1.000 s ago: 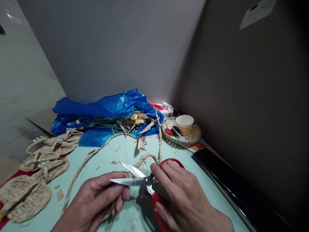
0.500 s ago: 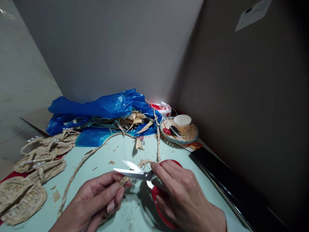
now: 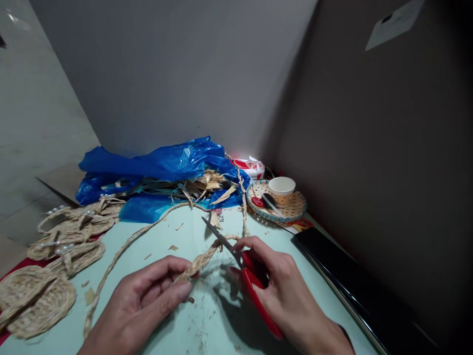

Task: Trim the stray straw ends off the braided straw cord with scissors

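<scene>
- The left hand (image 3: pixel 142 301), low and left of centre in the frame, pinches the near end of a braided straw cord (image 3: pixel 201 259) between thumb and fingertips; the cord lies at centre frame, just above the pale green desk (image 3: pixel 221 325).
- The right hand (image 3: pixel 284 291), lower right of centre, grips one pair of red-handled scissors (image 3: pixel 251 276). Fingers are through the handles and the blades are drawn together, their tip pointing to the upper left, just above the cord.
- From the pinch the cord runs up and right, loops near the blades, then one strand climbs toward the blue bag while another sweeps in a long arc to the left and down the desk.
- One crumpled blue plastic bag (image 3: pixel 166 172) fills the middle back of the desk, with loose straw strips (image 3: pixel 207 185) spilling from it.
- Right of the bag stands one red-and-white container (image 3: pixel 251 166), partly hidden behind the straw strand.
- One round woven tray (image 3: pixel 291 209) sits at right centre, bearing one paper cup (image 3: pixel 282 188), a small red object and a dark one that I cannot make out.
- At the left edge lie several coiled straw pieces (image 3: pixel 48 276); at least two flat oval coils at lower left and a tangle of looped braids above them, too overlapped to count exactly.
- One long black flat object (image 3: pixel 343 281) lies along the desk's right edge, against the dark wall.
- Small straw scraps (image 3: pixel 173 248) are scattered over the desk between the hands and the bag.
</scene>
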Available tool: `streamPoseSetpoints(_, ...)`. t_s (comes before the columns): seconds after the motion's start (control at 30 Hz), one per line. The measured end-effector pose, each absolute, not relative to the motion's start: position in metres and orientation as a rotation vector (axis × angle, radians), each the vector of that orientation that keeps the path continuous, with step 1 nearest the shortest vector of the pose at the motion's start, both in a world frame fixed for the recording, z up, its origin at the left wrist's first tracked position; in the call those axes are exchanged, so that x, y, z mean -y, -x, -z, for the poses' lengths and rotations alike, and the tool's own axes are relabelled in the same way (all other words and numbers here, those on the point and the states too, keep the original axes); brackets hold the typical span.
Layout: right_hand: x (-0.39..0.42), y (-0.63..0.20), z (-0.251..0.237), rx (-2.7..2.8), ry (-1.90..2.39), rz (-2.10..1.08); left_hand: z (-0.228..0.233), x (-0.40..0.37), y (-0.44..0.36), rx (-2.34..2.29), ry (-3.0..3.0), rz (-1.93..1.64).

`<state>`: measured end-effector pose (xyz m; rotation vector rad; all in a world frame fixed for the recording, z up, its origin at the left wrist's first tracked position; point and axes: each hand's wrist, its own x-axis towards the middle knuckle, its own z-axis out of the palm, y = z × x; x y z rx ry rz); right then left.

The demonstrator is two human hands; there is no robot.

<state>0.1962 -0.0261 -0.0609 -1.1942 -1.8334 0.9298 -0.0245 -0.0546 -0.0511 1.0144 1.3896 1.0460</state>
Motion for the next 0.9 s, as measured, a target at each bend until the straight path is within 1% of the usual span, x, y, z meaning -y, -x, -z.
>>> streamPoseSetpoints(0.13,0.025,-0.199,0.052,1.651,1.12,-1.321,0.053,0.054,0.024,-1.493,-1.174,-1.175)
streamPoseSetpoints(0.2,0.021,-0.202,0.05,1.517,1.124,-1.413,0.054,0.054,0.025,-1.533,-1.229,-1.172)
streamPoseSetpoints(0.27,0.016,-0.205,0.051,1.443,1.188,-1.36,0.054,0.054,0.026,-1.542,-1.226,-1.172)
streamPoseSetpoints(0.33,0.011,-0.207,0.056,1.463,1.254,-1.178,0.053,0.054,0.027,-1.519,-1.177,-1.165)
streamPoseSetpoints(0.4,0.009,-0.207,0.061,1.565,1.25,-1.031,0.051,0.054,0.029,-1.484,-1.105,-1.138)
streamPoseSetpoints(0.5,0.011,-0.206,0.066,1.767,1.286,-0.943,0.049,0.054,0.03,-1.44,-1.037,-1.095)
streamPoseSetpoints(0.63,0.013,-0.207,0.068,1.856,1.338,-0.767,0.05,0.053,0.031,-1.439,-1.212,-1.134)
streamPoseSetpoints(0.73,0.009,-0.214,0.064,1.768,1.262,-0.782,0.053,0.052,0.033,-1.512,-1.377,-1.203)
streamPoseSetpoints(0.9,0.006,-0.224,0.05,1.6,1.145,-0.99,0.056,0.052,0.034,-1.607,-1.366,-1.218)
